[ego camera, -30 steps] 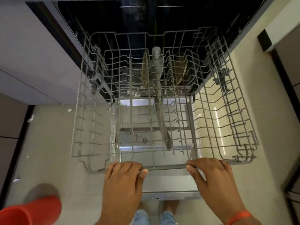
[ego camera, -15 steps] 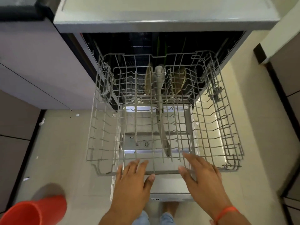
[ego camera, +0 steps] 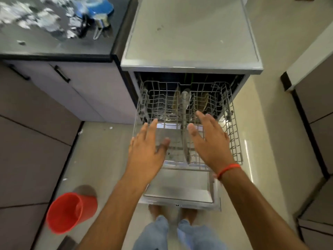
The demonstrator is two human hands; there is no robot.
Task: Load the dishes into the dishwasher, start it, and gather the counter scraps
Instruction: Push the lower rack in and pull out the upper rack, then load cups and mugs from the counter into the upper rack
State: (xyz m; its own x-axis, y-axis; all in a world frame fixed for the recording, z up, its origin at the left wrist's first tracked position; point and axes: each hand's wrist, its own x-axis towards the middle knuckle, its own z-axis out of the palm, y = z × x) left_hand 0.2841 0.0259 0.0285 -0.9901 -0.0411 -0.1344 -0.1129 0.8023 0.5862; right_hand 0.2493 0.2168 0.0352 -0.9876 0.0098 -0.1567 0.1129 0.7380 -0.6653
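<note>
While fingers spread, both hands (ego camera: 147, 150) overhang rack (ego camera: 234, 141).

**Floor, counter and rack**

Pale tiled floor (ego camera: 100, 159), dotted with small white scraps (ego camera: 110, 127) near the cabinets. Red bucket (ego camera: 70, 210) standing on it, lower left. Dark counter (ego camera: 54, 49), upper left, carrying blurred shiny dishes (ego camera: 45, 20). Pulled-out wire rack (ego camera: 232, 127) above the open door (ego camera: 178, 188).

A red bucket (ego camera: 71, 210) lies tipped on the pale floor (ego camera: 100, 159). Gray cabinets (ego camera: 84, 91) with black handles (ego camera: 62, 73) stand under a black counter. A blurry blue thing (ego camera: 100, 9) sits on top. Small white bits (ego camera: 80, 131) dot the floor.
</note>
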